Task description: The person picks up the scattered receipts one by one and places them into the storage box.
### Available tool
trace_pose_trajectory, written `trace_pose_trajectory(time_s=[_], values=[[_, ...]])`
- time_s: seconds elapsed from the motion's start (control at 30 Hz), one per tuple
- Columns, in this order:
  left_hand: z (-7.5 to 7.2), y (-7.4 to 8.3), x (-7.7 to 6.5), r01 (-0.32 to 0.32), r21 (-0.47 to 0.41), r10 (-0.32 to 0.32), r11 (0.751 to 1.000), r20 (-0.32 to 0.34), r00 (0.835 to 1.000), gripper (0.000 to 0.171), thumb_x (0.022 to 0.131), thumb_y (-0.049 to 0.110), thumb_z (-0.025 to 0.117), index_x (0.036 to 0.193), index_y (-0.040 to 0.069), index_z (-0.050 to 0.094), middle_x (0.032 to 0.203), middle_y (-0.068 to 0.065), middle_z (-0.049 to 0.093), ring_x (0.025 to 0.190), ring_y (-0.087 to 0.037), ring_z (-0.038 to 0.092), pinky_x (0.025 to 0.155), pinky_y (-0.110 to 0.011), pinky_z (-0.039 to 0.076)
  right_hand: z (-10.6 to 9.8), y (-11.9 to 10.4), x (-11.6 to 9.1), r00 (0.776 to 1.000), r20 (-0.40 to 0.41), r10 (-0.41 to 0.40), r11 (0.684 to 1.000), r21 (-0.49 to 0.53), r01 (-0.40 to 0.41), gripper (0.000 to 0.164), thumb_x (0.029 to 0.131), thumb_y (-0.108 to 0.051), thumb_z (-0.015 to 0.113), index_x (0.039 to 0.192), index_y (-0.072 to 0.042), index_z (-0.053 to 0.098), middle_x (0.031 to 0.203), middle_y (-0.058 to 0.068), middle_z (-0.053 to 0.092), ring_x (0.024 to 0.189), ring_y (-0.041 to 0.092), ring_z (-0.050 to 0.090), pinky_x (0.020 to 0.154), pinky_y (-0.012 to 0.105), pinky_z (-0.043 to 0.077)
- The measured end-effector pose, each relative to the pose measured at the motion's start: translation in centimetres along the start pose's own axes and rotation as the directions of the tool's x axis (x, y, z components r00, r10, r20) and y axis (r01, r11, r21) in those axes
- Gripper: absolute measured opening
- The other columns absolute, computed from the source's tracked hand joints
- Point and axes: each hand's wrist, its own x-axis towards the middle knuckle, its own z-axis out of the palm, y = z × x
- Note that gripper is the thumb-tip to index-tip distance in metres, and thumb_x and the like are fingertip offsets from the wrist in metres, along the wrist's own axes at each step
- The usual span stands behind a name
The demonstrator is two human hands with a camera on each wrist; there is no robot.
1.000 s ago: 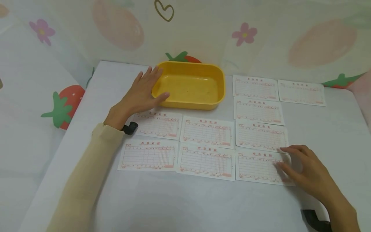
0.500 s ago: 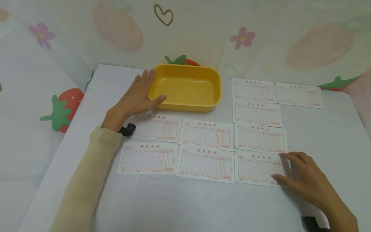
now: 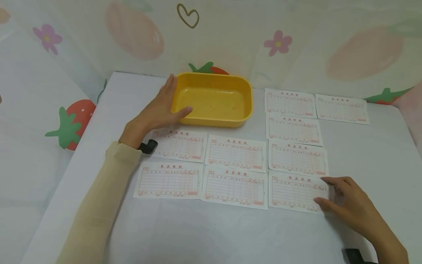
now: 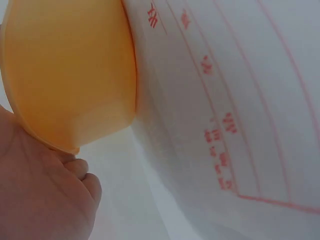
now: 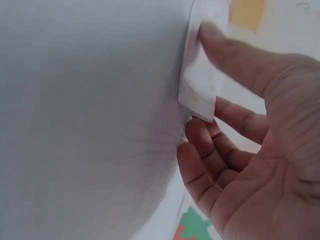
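My left hand [image 3: 156,112] rests against the left end of a yellow plastic basin [image 3: 212,122], its long fingers along the side and the thumb across the front rim. In the left wrist view the palm meets the rim of the basin [image 4: 75,65]. At the front right my right hand [image 3: 352,205] pinches the right edge of a receipt pad [image 3: 293,192]. Seen from the right wrist, the thumb lies on top of that white pad [image 5: 197,95] and fingers reach its edge; one corner of its paper bends up.
Several more receipts with red print lie flat in rows, such as the front-left receipt [image 3: 169,181] and the back-right receipt [image 3: 342,109]. A strawberry-patterned cloth [image 3: 230,33] stands behind the white table [image 3: 197,234]. Inside the basin nothing shows but its bottom.
My right thumb and index finger have shifted slightly toward the front along the receipt pad's right edge. The left fingers have drawn closer together at the basin's side. The receipts lie as before.
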Motion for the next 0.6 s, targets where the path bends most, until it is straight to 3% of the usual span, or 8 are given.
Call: trace_pose_trajectory(time_s=[0.13,0.27,0.6], values=[[-0.02,-0.09,-0.03,-0.009,0.021,0.009,1.000,-0.013,1.000,0.113,0.096,0.075,0.049,0.170,0.019,-0.015,0.178,0.004,-0.021,0.169,-0.032,-0.002,0.135,-0.061,0.014,0.02,-0.11,-0.12,0.999,-0.033,-0.019,1.000,0.022,0.020,0.058,0.079,-0.027,0.095,0.126,-0.002,0.071,0.112,0.015,0.067,0.089,0.009,0.060,0.068,0.017,0.046],[-0.12,-0.08,-0.09,-0.015,0.029,0.015,0.999,-0.020,1.000,0.113,0.097,0.073,0.050,0.170,0.015,-0.013,0.179,0.000,-0.018,0.169,-0.031,0.002,0.135,-0.058,0.017,0.12,-0.02,-0.18,0.997,-0.069,-0.044,0.997,0.058,0.048,0.049,0.080,-0.016,0.093,0.122,-0.001,0.072,0.109,0.014,0.069,0.082,-0.013,0.052,0.066,0.012,0.047],[0.05,-0.09,0.19,-0.049,0.021,0.051,0.999,-0.061,0.997,0.110,0.097,0.070,0.053,0.171,0.011,-0.003,0.181,-0.006,-0.010,0.169,-0.030,0.002,0.136,-0.057,0.017,0.08,0.46,-0.41,0.991,-0.124,-0.055,0.994,0.090,0.066,0.035,0.083,0.000,0.086,0.116,-0.005,0.073,0.102,0.015,0.078,0.080,-0.019,0.055,0.068,0.002,0.042]])
